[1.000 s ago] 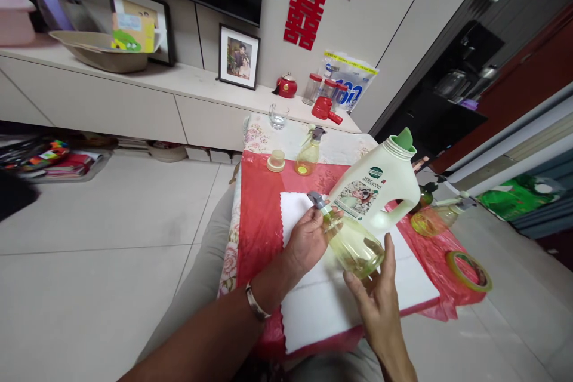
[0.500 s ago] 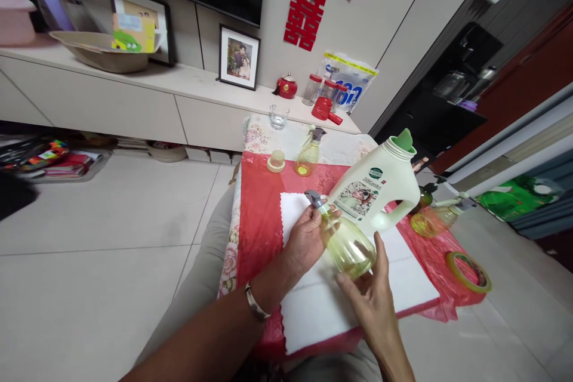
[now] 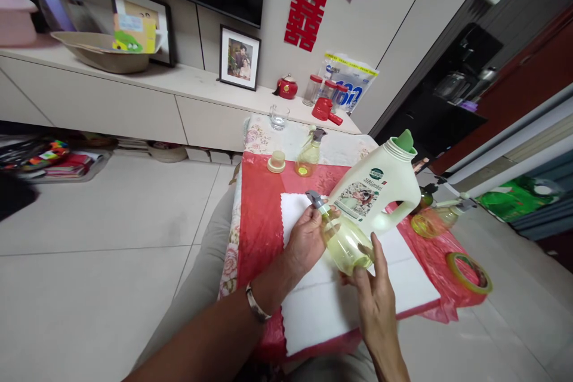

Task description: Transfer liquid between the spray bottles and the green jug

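Observation:
My left hand (image 3: 305, 239) is wrapped round the neck of a small yellow-green spray bottle (image 3: 344, 242) with a grey trigger head, held tilted above a white cloth (image 3: 313, 304). My right hand (image 3: 373, 295) cups the bottle's round base from below, fingers pressed against it. A large pale green detergent jug (image 3: 378, 188) with a green spout stands just behind the bottle on the cloth.
A red plastic sheet (image 3: 259, 215) covers the small table. On it are a second spray bottle (image 3: 308, 155), a small cap (image 3: 276, 161), a glass (image 3: 278, 116), another spray bottle (image 3: 436, 215) lying at the right and a tape roll (image 3: 468, 270). A sideboard (image 3: 134, 101) runs behind.
My right hand has moved up and left, closing against the bottle's base. The bottle has shifted slightly towards the left and upward in my hands.

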A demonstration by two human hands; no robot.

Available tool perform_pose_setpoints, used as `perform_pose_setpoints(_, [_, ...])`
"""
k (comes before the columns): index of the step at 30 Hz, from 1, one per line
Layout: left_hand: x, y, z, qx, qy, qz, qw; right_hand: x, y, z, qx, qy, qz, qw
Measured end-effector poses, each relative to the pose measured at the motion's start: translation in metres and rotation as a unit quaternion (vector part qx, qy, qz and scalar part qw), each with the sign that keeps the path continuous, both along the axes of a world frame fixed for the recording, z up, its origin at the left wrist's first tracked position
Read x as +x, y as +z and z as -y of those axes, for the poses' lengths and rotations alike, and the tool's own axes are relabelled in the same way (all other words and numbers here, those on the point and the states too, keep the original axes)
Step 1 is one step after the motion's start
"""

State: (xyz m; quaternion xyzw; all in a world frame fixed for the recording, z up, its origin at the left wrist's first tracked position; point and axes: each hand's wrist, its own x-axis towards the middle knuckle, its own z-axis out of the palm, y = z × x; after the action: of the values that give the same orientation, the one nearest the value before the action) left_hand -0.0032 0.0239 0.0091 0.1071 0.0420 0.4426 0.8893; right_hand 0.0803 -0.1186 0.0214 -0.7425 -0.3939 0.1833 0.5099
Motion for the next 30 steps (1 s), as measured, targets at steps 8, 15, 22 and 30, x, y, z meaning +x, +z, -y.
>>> perform_pose_setpoints(8, [-0.004,0.005,0.002,0.033,-0.026,0.010,0.999,0.006,0.000,0.001,0.011,0.081,-0.288,0.954])
perform_pose_setpoints(15, [-0.003,0.009,0.000,-0.009,0.001,0.004,1.000,0.001,0.000,0.004,0.045,0.036,0.034,0.998])
perform_pose_setpoints(22, [-0.007,0.014,0.003,0.016,-0.024,-0.004,1.000,0.002,0.002,-0.002,0.027,0.065,-0.219,0.973])
perform_pose_setpoints(30, [-0.009,0.020,0.003,0.002,-0.005,-0.018,1.000,0.003,0.001,0.001,0.043,0.034,0.138,0.989])
